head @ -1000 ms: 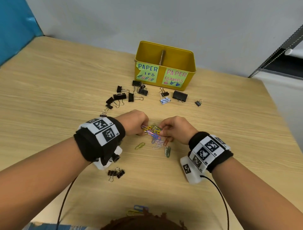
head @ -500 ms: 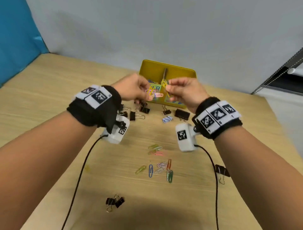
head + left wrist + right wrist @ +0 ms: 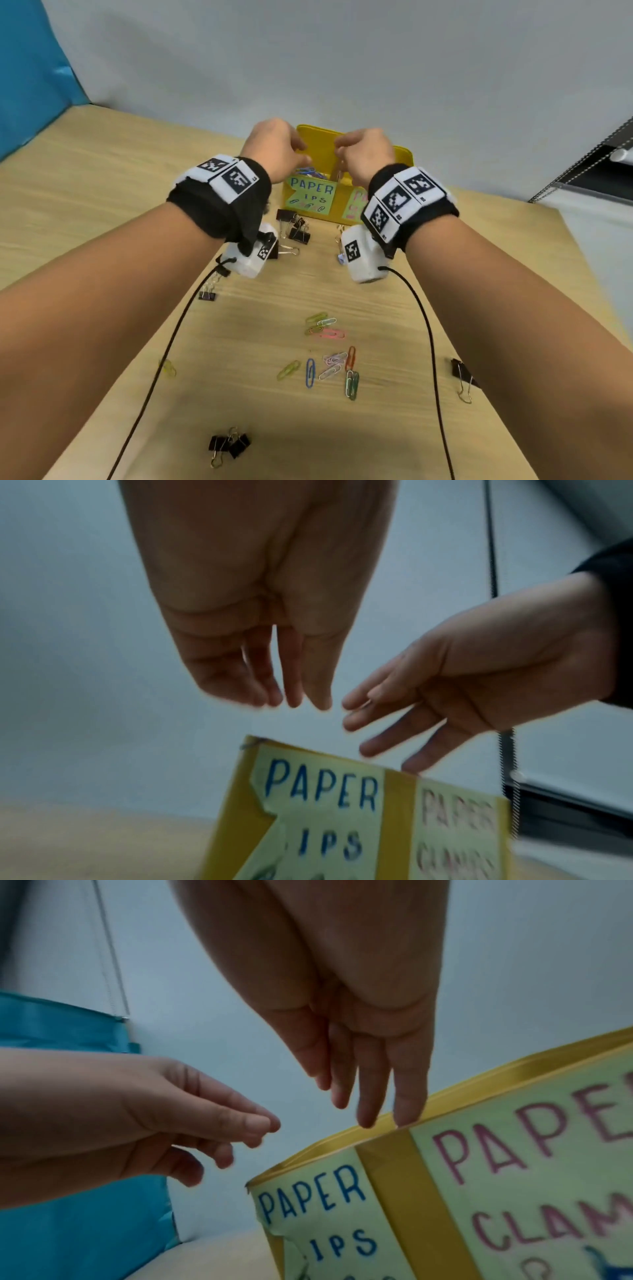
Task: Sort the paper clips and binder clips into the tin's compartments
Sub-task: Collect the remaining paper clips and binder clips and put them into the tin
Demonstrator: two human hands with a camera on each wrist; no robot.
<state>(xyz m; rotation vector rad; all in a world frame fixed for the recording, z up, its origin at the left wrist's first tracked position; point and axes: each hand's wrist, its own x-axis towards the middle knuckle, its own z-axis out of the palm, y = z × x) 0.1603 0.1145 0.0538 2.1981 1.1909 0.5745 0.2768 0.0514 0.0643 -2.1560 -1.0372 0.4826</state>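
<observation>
The yellow tin point(image 3: 338, 205) stands at the far side of the table, labelled PAPER CLIPS on the left and PAPER CLAMPS on the right. Coloured paper clips point(image 3: 310, 172) lie in its left compartment. My left hand point(image 3: 303, 159) hovers over that compartment, fingers pointing down and empty point(image 3: 284, 696). My right hand point(image 3: 339, 150) hangs beside it near the divider, fingers spread, holding nothing point(image 3: 369, 1102). Several loose paper clips point(image 3: 329, 366) lie on the table nearer me.
Black binder clips lie in front of the tin point(image 3: 296, 229), under my left wrist point(image 3: 208, 294), near the front edge point(image 3: 229, 445) and by my right forearm point(image 3: 462, 373). A yellow paper clip point(image 3: 168, 368) lies apart on the left. Wrist camera cables hang over the table.
Both hands lifted a bunch of paper clips off the table and carried it forward to the tin. Their fingers have since opened and the clips are no longer in them.
</observation>
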